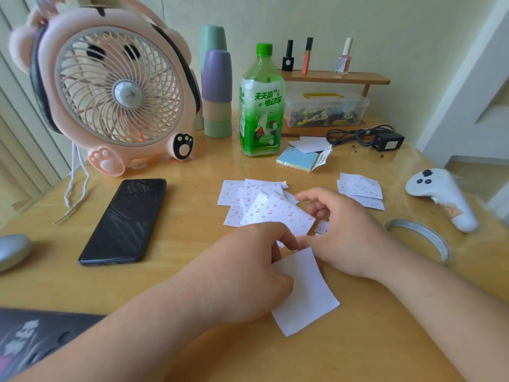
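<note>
A sheet of cherry-print paper (278, 213) is lifted slightly above the wooden table (165, 271), one far corner curled. My left hand (248, 271) pinches its near edge with thumb and forefinger. My right hand (341, 232) grips the same sheet at its right side, thumb at the near edge beside my left fingertips. A plain white paper square (305, 293) lies flat under my left hand. Several more cherry-print sheets (234, 193) are spread behind the held one.
A black phone (124, 219) lies to the left, a pink fan (118, 86) behind it. A green bottle (261, 106), stacked cups (216, 92), sticky notes (297, 159), more printed sheets (359, 186), a white plush (440, 197) and a tape ring (418, 238) stand around.
</note>
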The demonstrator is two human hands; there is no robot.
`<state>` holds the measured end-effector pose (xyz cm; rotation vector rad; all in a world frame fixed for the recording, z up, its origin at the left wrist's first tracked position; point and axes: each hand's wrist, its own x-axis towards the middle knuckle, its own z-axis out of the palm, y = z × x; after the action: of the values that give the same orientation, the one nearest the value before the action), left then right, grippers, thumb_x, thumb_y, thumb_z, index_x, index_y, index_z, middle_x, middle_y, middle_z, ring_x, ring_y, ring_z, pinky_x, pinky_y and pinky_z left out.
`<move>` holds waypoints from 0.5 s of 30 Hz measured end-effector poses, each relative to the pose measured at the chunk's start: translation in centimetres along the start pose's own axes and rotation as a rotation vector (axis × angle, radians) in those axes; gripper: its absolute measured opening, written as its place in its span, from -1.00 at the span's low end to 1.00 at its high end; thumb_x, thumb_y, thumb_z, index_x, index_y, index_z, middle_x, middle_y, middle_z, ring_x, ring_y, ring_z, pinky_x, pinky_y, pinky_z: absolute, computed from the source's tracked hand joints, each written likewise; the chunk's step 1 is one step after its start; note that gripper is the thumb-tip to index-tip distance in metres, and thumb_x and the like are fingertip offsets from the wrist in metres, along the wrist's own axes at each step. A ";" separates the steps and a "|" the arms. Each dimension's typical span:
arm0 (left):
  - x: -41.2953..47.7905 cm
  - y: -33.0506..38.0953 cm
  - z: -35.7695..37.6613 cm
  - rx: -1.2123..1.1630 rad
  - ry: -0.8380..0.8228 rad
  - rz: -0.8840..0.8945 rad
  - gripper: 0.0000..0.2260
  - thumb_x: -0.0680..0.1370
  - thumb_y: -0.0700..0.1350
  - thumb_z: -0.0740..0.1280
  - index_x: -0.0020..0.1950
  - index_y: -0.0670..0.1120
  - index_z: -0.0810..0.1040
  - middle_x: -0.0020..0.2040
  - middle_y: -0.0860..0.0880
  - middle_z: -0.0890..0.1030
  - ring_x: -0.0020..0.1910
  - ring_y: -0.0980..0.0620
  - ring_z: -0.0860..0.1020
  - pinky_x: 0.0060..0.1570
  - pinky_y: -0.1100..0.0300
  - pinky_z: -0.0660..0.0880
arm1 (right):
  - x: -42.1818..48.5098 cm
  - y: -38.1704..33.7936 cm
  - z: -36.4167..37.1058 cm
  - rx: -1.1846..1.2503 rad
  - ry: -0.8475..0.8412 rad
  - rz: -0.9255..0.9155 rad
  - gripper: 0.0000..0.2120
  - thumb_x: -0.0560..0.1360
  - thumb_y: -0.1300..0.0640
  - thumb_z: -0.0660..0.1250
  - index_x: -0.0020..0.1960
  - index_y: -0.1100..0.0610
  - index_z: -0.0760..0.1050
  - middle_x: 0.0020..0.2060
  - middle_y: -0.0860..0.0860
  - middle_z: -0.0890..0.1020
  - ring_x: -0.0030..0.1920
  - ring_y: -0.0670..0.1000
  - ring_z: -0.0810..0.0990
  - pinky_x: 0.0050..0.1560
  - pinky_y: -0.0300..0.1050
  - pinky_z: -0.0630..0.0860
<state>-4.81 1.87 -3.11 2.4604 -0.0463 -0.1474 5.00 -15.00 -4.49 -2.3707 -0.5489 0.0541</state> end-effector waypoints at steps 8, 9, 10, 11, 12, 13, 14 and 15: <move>0.3 -0.1 0.0 0.018 0.091 -0.042 -0.94 0.52 0.05 0.36 -0.01 0.19 0.56 -0.17 0.21 0.60 -0.25 0.31 0.53 -0.39 0.45 0.38 | -0.1 -0.3 -0.2 0.026 0.036 -0.009 -0.59 0.33 0.10 0.61 0.04 -0.18 0.50 -0.15 -0.15 0.58 -0.14 -0.14 0.55 -0.03 -0.05 0.57; 0.5 -0.1 -0.2 0.005 0.141 -0.063 -0.95 0.52 0.07 0.37 -0.03 0.18 0.57 -0.18 0.20 0.59 -0.29 0.29 0.53 -0.39 0.43 0.39 | -0.1 -0.3 -0.2 0.032 0.038 -0.012 -0.61 0.34 0.11 0.59 0.02 -0.18 0.50 -0.17 -0.16 0.58 -0.16 -0.14 0.55 -0.04 -0.04 0.57; 0.7 -0.2 -0.4 -0.022 0.202 -0.088 -0.95 0.52 0.08 0.39 -0.05 0.16 0.56 -0.19 0.18 0.57 -0.33 0.26 0.53 -0.43 0.41 0.38 | -0.1 -0.2 -0.2 0.037 0.036 -0.016 -0.62 0.34 0.11 0.59 0.01 -0.18 0.50 -0.18 -0.18 0.59 -0.17 -0.16 0.55 -0.05 -0.04 0.58; 0.9 -0.3 -0.6 -0.055 0.264 -0.112 -0.93 0.52 0.07 0.40 -0.04 0.15 0.55 -0.18 0.18 0.54 -0.35 0.24 0.53 -0.47 0.40 0.37 | 0.0 -0.1 -0.2 0.043 0.032 -0.018 -0.62 0.35 0.10 0.58 0.01 -0.19 0.50 -0.18 -0.20 0.59 -0.18 -0.17 0.56 -0.05 -0.03 0.59; 1.1 -0.4 -0.8 -0.093 0.321 -0.131 -0.90 0.52 0.05 0.41 -0.01 0.16 0.52 -0.15 0.18 0.52 -0.33 0.22 0.54 -0.48 0.37 0.38 | 0.0 -0.1 -0.1 0.051 0.028 -0.021 -0.63 0.35 0.10 0.58 0.01 -0.19 0.50 -0.17 -0.23 0.60 -0.18 -0.18 0.57 -0.05 -0.02 0.59; 1.4 -0.7 -1.1 -0.144 0.369 -0.144 -0.86 0.52 0.03 0.41 0.02 0.16 0.49 -0.09 0.19 0.51 -0.29 0.21 0.54 -0.46 0.33 0.41 | 0.1 0.0 -0.1 0.056 0.027 -0.021 -0.64 0.37 0.11 0.58 0.01 -0.19 0.50 -0.16 -0.23 0.61 -0.17 -0.18 0.59 -0.04 -0.02 0.60; 1.7 -0.9 -1.2 -0.214 0.405 -0.151 -0.82 0.52 0.02 0.42 0.05 0.14 0.47 -0.04 0.19 0.53 -0.23 0.21 0.55 -0.40 0.30 0.43 | 0.1 0.0 -0.1 0.061 0.031 -0.022 -0.66 0.39 0.11 0.57 0.01 -0.18 0.51 -0.15 -0.21 0.62 -0.15 -0.17 0.60 -0.02 -0.03 0.60; 2.0 -1.1 -1.3 -0.291 0.430 -0.153 -0.80 0.52 0.01 0.43 0.08 0.13 0.47 0.01 0.19 0.55 -0.13 0.23 0.56 -0.31 0.27 0.46 | 0.1 0.0 -0.1 0.077 0.040 -0.021 -0.70 0.42 0.11 0.56 0.01 -0.16 0.53 -0.14 -0.18 0.64 -0.13 -0.15 0.61 -0.03 -0.06 0.61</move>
<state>-2.68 3.44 -2.98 2.1540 0.3270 0.2916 5.09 -15.01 -4.37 -2.2854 -0.5433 0.0184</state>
